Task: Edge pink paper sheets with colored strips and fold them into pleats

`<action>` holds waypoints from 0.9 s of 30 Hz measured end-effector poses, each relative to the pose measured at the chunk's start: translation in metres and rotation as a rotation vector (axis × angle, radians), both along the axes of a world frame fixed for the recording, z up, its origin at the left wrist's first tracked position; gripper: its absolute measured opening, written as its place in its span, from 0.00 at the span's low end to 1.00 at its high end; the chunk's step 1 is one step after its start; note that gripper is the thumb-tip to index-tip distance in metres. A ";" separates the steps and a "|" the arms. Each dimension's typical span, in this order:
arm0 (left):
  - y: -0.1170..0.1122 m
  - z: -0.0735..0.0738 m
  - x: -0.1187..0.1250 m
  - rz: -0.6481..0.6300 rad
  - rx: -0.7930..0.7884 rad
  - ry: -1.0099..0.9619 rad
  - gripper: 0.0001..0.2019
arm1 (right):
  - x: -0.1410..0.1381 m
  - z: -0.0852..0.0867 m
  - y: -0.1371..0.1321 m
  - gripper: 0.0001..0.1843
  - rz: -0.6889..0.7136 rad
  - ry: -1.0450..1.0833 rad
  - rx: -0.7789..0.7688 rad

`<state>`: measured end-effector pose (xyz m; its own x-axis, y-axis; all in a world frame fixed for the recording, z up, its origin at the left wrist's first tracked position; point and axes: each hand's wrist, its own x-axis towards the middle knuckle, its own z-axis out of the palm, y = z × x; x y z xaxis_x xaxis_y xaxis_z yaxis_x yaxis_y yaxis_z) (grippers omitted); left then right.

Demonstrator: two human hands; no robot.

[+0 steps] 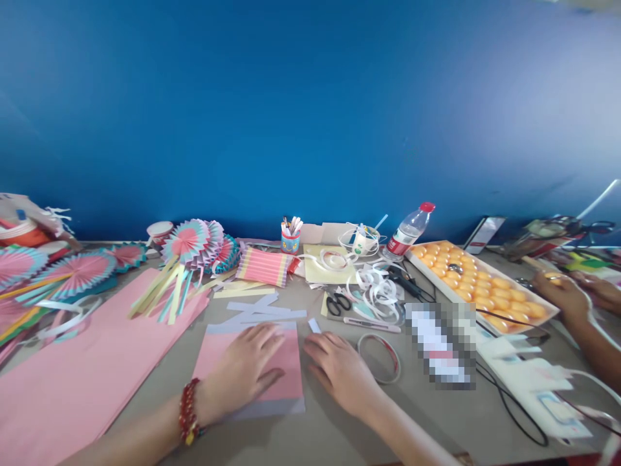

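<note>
A pink sheet of paper with pale lavender bands along its far and near edges lies on the table in front of me. My left hand rests on it, fingers stretched out and slightly blurred, with a red beaded bracelet at the wrist. Just beyond the sheet's right edge, my right hand lies on the table with its fingers apart. A short lavender paper strip is close to its fingertips. Several more lavender strips lie crossed above the sheet. A roll of tape sits right of my right hand.
Black scissors, a utility knife and curled white ribbon lie ahead. Large pink sheets and pleated paper rosettes are left. Rightward are a bottle, a tray of orange domes, a power strip and another person's hands.
</note>
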<state>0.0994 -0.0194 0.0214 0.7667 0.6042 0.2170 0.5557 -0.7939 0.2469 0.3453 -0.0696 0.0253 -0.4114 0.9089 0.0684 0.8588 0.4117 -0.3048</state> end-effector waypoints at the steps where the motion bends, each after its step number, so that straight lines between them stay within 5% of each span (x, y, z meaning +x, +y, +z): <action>1: 0.006 -0.001 -0.002 0.022 0.044 0.022 0.26 | 0.000 0.000 0.001 0.17 -0.019 -0.011 0.011; 8: 0.018 -0.014 0.001 0.049 0.091 0.083 0.31 | -0.010 0.004 -0.001 0.13 -0.059 0.064 -0.023; 12: 0.018 -0.012 0.004 0.057 0.026 0.043 0.32 | -0.016 -0.002 0.001 0.23 -0.072 0.233 -0.066; 15: 0.018 -0.017 0.003 0.074 0.003 0.007 0.33 | -0.016 -0.011 0.009 0.30 -0.122 0.444 -0.134; 21: 0.018 -0.035 0.000 0.116 0.004 -0.077 0.39 | -0.023 -0.018 0.025 0.34 -0.270 1.147 -0.560; 27: 0.019 -0.033 0.000 0.075 0.000 -0.146 0.38 | -0.033 -0.020 0.030 0.35 -0.359 1.294 -0.589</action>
<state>0.0991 0.0001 -0.0117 0.6796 0.6588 0.3227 0.5717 -0.7512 0.3298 0.3124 -0.0393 0.0052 -0.1038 0.9735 -0.2036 -0.1113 -0.2148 -0.9703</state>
